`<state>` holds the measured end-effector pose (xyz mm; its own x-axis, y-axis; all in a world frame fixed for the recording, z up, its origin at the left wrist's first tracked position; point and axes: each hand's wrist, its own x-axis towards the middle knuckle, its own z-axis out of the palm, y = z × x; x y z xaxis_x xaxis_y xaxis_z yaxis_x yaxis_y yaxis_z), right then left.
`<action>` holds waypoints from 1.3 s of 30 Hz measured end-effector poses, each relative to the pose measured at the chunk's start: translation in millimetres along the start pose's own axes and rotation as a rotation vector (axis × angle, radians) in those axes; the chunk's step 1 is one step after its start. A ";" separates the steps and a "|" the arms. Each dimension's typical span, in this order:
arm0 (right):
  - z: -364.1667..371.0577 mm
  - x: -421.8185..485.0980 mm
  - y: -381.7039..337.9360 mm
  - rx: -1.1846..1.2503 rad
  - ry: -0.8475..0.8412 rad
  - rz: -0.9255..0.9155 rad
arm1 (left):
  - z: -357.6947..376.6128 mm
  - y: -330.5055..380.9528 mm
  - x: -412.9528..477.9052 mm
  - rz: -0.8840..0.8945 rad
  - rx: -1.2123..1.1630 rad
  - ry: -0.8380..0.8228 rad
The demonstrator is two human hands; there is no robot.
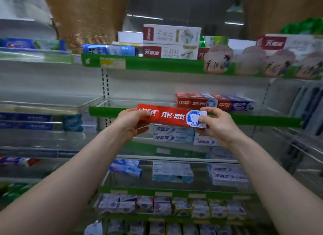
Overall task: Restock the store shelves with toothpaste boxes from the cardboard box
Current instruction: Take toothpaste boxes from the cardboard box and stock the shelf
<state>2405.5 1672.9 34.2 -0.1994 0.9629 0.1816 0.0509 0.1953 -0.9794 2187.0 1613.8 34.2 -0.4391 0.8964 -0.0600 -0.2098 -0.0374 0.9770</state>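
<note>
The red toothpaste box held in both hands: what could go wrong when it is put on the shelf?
1. The left hand and right hand hold the red toothpaste box only at its ends; it might slip when one hand lets go.
2. The box is in front of the green shelf edge, so it could catch on it.
3. Slid in carelessly, it may push the stacked red boxes on that shelf.

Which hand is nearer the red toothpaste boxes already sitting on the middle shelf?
Right. The right hand pinches the held box at its right end, just below the shelved red boxes; the left hand grips its left end, farther away.
</note>
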 end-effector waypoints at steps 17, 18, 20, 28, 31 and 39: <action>-63.3 85.2 6.3 -0.125 0.137 -0.023 | 97.7 4.0 96.3 -0.021 0.069 -0.206; -68.0 92.5 5.9 -0.126 0.136 -0.029 | 102.7 5.2 101.3 -0.015 0.066 -0.209; -78.5 109.0 5.5 -0.134 0.122 -0.035 | 115.3 7.3 111.6 -0.005 0.061 -0.197; -117.9 172.4 5.5 -0.182 0.029 -0.035 | 154.2 13.0 147.9 0.039 0.197 -0.134; -128.7 189.6 8.5 -0.216 -0.012 -0.066 | 164.9 12.5 156.7 0.082 0.240 -0.118; -143.3 221.4 30.4 -0.551 -0.108 -0.158 | 170.7 0.0 171.8 0.154 0.572 -0.089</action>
<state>2503.1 1918.7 57.3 -0.3430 0.8956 0.2834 0.5081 0.4307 -0.7459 2260.7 1843.1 58.8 -0.3469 0.9341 0.0846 0.3654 0.0516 0.9294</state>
